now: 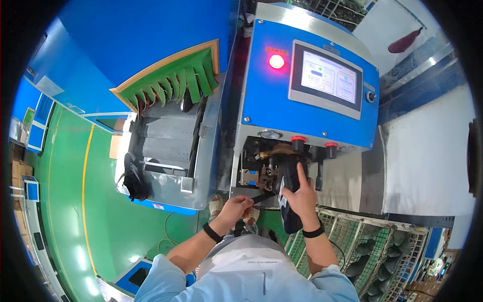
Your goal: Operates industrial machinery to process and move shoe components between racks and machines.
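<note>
Right hand (300, 197) wrapped around a dark shoe (289, 194), index finger stretched along its upper, pressing it up into the open bay under the blue machine (271, 95) with the lit red lamp (276, 61) and touchscreen (326, 78). Left hand (236, 207) closed, pinching a thin dark tool (262, 198), tip aimed at the shoe. Another dark shoe (135, 181) lying on the grey conveyor (163, 138) to the left.

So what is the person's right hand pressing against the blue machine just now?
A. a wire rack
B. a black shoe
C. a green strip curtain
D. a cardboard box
B: the right hand lies flat on a black shoe set under the blue machine, while the left hand pinches a thin dark piece beside it.
</note>
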`<state>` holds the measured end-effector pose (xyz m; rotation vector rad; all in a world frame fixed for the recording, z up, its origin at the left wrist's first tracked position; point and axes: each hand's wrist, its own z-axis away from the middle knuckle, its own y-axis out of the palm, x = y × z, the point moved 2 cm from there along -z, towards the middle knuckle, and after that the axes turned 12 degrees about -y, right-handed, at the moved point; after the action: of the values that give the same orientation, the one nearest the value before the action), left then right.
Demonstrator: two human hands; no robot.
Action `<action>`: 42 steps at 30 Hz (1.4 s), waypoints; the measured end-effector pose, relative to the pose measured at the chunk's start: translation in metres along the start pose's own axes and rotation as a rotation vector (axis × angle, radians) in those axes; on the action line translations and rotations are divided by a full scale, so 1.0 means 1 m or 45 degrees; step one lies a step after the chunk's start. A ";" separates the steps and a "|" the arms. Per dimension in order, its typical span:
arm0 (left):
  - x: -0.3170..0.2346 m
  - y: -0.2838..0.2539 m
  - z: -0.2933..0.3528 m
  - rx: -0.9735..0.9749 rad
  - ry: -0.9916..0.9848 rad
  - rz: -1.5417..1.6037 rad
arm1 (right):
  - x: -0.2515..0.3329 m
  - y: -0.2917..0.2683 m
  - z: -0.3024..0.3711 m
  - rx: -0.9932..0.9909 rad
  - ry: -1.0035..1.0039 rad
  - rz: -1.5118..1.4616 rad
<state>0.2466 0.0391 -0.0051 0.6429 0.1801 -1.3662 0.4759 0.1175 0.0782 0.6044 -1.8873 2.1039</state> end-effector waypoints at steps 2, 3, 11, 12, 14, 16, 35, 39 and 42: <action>0.000 -0.002 -0.005 0.005 -0.032 0.069 | 0.025 0.006 -0.006 0.143 -0.098 0.226; 0.007 -0.002 -0.017 0.030 -0.066 0.136 | 0.029 0.013 -0.008 0.134 -0.077 0.295; 0.004 -0.007 -0.042 0.101 -0.123 0.299 | 0.032 0.026 -0.035 0.072 0.031 0.278; -0.001 -0.008 -0.042 0.096 -0.117 0.299 | 0.028 0.032 -0.028 -0.061 -0.011 0.284; -0.008 -0.011 -0.042 0.083 -0.122 0.181 | 0.027 0.039 -0.023 -0.193 -0.060 0.278; -0.011 -0.017 -0.040 0.057 -0.089 0.073 | 0.030 0.042 -0.021 -0.201 0.024 0.220; 0.016 0.009 -0.005 0.976 -0.776 0.097 | 0.054 0.003 0.180 -0.240 -0.413 0.080; 0.034 0.019 0.008 0.904 -0.662 -0.282 | 0.057 -0.004 0.206 0.221 -0.133 -0.349; 0.035 0.024 0.022 0.881 -0.721 -0.311 | -0.003 0.056 0.197 -0.337 0.620 -1.483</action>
<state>0.2714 -0.0009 0.0037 0.7829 -0.7183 -1.8042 0.4803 -0.0845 0.0427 0.7632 -1.0516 1.0759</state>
